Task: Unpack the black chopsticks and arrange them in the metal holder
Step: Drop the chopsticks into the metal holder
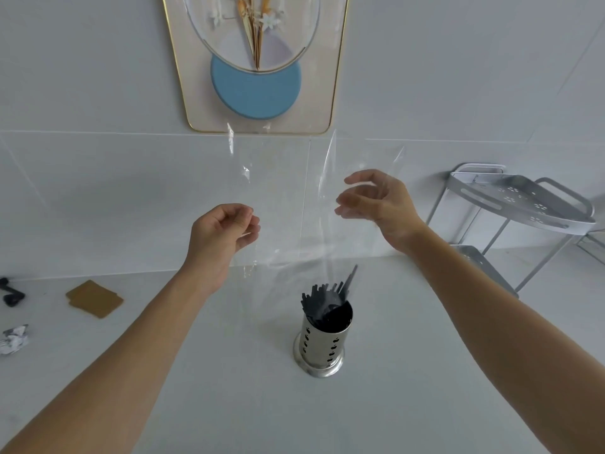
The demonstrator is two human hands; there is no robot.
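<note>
A perforated metal holder [322, 345] stands on the white counter, slightly right of centre. Several black chopsticks [322, 294] stick up out of it, leaning to the left, with one longer stick angled up to the right. A clear plastic bag [284, 191] hangs upright above the holder, its lower end reaching down around the chopstick tops. My left hand [222, 231] pinches the bag's left edge between thumb and fingers. My right hand [376, 199] is at the bag's right side, fingers curled and apart, partly behind the film; its grip on the bag is unclear.
A brown card piece [95, 298] lies on the counter at the left, with a crumpled paper ball [14, 339] and a small black object [11, 294] near the left edge. A grey two-tier corner rack [520, 204] stands at the right against the tiled wall.
</note>
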